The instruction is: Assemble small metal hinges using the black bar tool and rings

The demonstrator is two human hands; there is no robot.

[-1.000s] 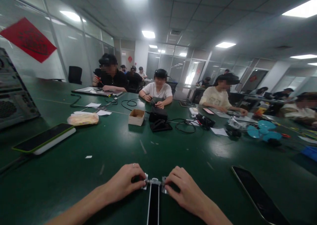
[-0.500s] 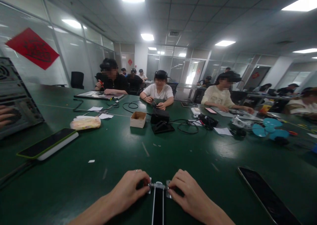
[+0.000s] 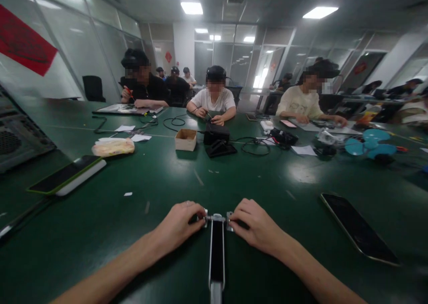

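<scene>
There are 1 left hand, 1 right hand, 1 long black-and-silver bar and 2 small metal plates. On 1 green table sit 1 open box, 1 fan with 3 blue blades and, right foreground, 1 phone.

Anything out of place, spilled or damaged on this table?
One oddity: a white scrap lies alone on the green tabletop, beyond and left of the left hand, apart from the larger sheets, like stray litter. No spill or damage shows around the silver-edged black bar between that hand and the right hand.
</scene>
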